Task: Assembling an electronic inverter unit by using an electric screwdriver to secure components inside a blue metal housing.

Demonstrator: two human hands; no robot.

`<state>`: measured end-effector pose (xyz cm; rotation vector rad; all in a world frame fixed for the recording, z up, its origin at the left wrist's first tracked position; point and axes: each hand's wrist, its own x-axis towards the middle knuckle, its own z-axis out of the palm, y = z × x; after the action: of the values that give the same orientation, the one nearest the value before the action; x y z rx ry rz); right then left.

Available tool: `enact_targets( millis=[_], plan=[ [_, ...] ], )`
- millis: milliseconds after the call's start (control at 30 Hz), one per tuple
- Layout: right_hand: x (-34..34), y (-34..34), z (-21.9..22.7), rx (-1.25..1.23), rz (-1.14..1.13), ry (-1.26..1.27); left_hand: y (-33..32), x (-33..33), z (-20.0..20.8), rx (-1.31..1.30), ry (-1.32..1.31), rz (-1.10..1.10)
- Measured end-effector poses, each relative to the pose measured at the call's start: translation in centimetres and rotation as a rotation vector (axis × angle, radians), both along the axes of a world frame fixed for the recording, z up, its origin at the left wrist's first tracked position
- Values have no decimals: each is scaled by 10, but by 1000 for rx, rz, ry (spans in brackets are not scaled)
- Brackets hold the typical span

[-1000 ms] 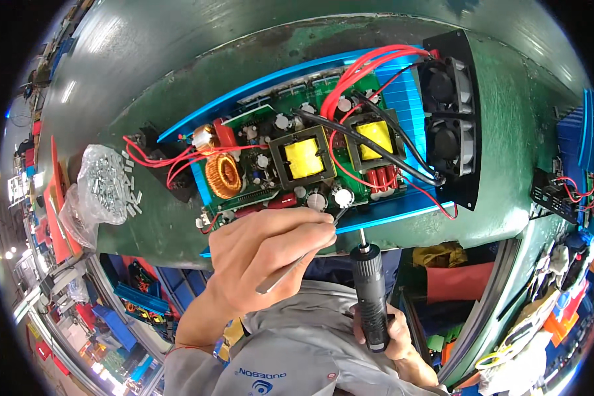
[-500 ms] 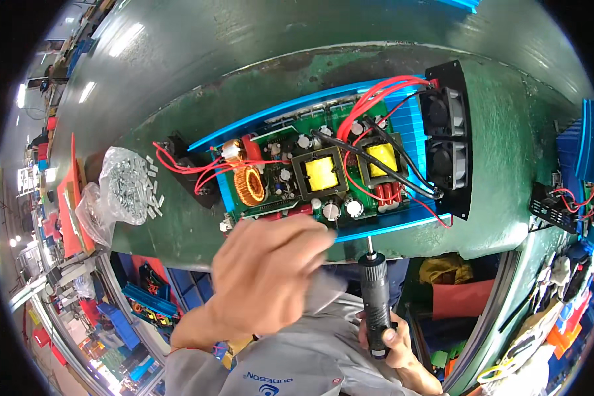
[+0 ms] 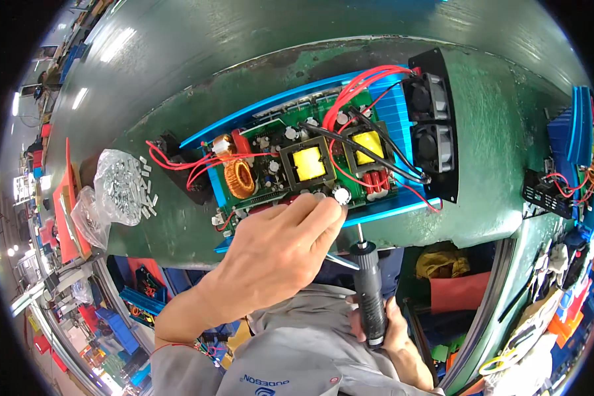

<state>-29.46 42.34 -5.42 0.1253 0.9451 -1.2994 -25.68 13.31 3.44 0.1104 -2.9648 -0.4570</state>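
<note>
A blue finned metal case point(image 3: 402, 135) lies on the green bench with a green circuit board inside. The board bears two yellow-wrapped transformers point(image 3: 309, 164) and a copper-wound ring coil point(image 3: 241, 178). My left hand point(image 3: 277, 244) is closed at the case's near edge, fingertips together beside a round capacitor point(image 3: 342, 195); a thin silvery strip point(image 3: 343, 262) shows from beneath it, and what the fingers pinch is hidden. My right hand point(image 3: 397, 336) grips a black electric screwdriver point(image 3: 369, 290). It stands nearly upright in view, its bit reaching the case's near wall.
A black end plate with two fans point(image 3: 432, 122) stands at the case's right end, joined by red and black wires. A clear bag of small metal pieces point(image 3: 120, 188) lies left, some spilled. Another blue case point(image 3: 579, 129) is far right. Open shelves sit below the bench edge.
My left hand, blurred before, has come to the case's near edge, slightly right and up. The case and screwdriver appear a little farther left in view.
</note>
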Motion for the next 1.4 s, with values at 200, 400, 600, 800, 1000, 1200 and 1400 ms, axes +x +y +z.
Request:
enact_targets(
  millis=[200,400,600,800,1000,1200,1400],
  plan=[
    [4,37,-7,160,-162,307,4,3,1,-6,81,78],
    [-54,26,34,284,-256,899,2,42,-8,72,258,302],
    [-178,-74,96,358,79,2027,-2,66,-10,134,355,406],
    [-287,-272,101,-280,191,2590,-3,89,-15,168,503,503],
    [-341,-388,60,-342,385,2914,2,134,-7,121,479,712],
    [-351,-394,56,-72,629,2813,-3,157,-32,159,418,993],
    [-335,-301,86,109,627,2719,-18,164,-50,285,402,1044]
  ],
)
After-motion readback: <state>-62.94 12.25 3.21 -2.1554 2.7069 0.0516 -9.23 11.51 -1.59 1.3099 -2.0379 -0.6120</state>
